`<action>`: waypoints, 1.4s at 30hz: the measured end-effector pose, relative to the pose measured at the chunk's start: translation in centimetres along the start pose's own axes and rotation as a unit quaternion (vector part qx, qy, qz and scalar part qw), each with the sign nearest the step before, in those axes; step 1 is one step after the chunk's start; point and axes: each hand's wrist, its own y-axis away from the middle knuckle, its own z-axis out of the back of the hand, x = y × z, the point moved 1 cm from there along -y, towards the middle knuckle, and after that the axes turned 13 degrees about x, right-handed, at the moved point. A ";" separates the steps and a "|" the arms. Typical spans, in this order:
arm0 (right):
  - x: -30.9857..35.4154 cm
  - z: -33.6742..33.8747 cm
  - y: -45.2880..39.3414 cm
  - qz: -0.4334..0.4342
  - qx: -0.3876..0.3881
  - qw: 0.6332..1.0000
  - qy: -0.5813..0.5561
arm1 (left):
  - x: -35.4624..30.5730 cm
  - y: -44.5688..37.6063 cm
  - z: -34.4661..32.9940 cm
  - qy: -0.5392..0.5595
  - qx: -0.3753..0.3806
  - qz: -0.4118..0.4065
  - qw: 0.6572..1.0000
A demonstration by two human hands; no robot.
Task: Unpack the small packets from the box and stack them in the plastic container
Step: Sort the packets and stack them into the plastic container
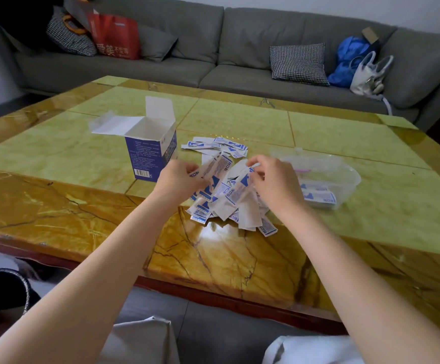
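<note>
Near the middle of the frame a heap of small white-and-blue packets (221,203) lies on the glossy yellow-green marble table (82,153), spreading from a looser scatter at the far side down toward the table's near edge; the left hand (179,179) hovers over the heap's left side, its fingers curled round one packet (212,165) that tilts up and to the right; the right hand (274,179) is over the heap's right side, thumb and fingers pinching the top of another packet (240,191) that hangs slanted beneath it; just left of the heap stands the blue-and-white cardboard box (148,151), upright, its top flaps thrown open; to the right of the heap, just beyond the right hand, sits the clear plastic container (345,177), with a few packets lying flat in its near end; across the top of the frame runs a grey sofa (213,48), carrying a red shopping bag (116,35) at the upper left, a houndstooth cushion (297,64) right of centre, and a blue bag (350,59) beside a white handbag (368,74) at the upper right.
</note>
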 end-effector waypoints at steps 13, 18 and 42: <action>0.5 2.9 0.3 -0.065 0.078 0.905 -0.414 | -0.4 0.5 0.0 0.118 0.001 0.026 0.993; 1.0 3.1 0.2 -0.024 0.055 0.912 -0.406 | -0.5 0.5 -0.3 0.084 0.006 0.008 0.996; 2.1 1.8 1.0 0.128 0.095 0.987 -0.018 | 0.2 0.3 0.7 0.169 0.039 0.031 0.984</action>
